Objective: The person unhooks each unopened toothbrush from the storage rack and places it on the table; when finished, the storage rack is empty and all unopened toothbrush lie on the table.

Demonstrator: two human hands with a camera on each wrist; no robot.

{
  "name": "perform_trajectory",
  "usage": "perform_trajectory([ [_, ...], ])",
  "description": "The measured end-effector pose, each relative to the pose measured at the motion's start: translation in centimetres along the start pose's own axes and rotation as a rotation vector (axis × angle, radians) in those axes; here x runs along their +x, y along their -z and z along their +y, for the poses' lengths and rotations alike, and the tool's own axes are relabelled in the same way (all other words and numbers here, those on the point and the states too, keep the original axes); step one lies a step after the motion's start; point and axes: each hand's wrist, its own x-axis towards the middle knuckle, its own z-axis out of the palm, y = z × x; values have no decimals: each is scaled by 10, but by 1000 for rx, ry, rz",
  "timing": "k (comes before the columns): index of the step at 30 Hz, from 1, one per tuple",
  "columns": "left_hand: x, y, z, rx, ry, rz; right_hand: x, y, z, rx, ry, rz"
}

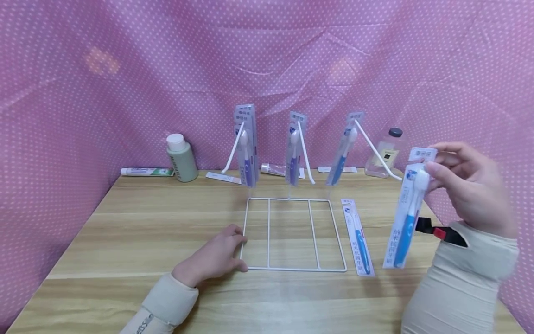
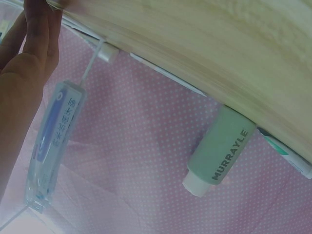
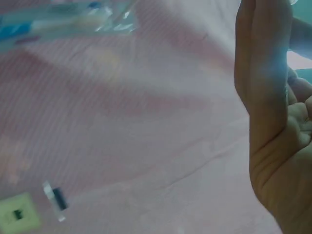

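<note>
My right hand [image 1: 479, 185] pinches a packaged blue toothbrush [image 1: 406, 232] by its upper edge, raised at the right of the table. The pack tilts slightly. Another packaged blue toothbrush [image 1: 359, 239] lies flat beside the white wire rack [image 1: 292, 269]. My left hand [image 1: 219, 253] rests at the left side of the rack's base, fingers and thumb touching its wire. From the rack's prongs hang purple toothbrush packs [image 1: 247, 157] on the left, a purple one [image 1: 294, 153] in the middle and a blue one [image 1: 344, 150] on the right. The right wrist view hides the held pack.
Along the table's back stand a green bottle [image 1: 182, 160] with a white cap and a clear bottle [image 1: 381, 157] with a black cap. A toothpaste tube [image 1: 147, 172] lies at the back left, a pink tube [image 1: 273, 169] behind the rack. Pink dotted cloth [image 1: 267, 55] hangs behind.
</note>
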Motion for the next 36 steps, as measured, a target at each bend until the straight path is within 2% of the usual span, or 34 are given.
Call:
perform_trajectory([
  [3, 0, 0, 0, 1, -8, 1, 13, 12, 26, -83, -158, -6],
  [6, 0, 0, 1, -2, -6, 1, 23, 21, 52, -268, -325, -42],
  [9, 1, -1, 0, -5, -3, 0, 31, 25, 81, -367, -414, -114],
  [12, 1, -1, -1, -4, -3, 0, 36, 27, 109, -399, -485, -170],
  [17, 1, -1, -2, 3, -12, 2, 33, 30, 152, -418, -627, -211],
  [22, 1, -2, -2, 11, -17, 9, 30, 30, 182, -453, -702, -303],
  [26, 1, -2, -2, 15, -16, 9, 27, 28, 196, -463, -754, -348],
  [31, 2, -2, -2, 17, -2, 4, 25, 25, 202, -501, -812, -362],
  [36, 2, -2, -3, 13, 6, 4, 24, 23, 203, -589, -816, -373],
])
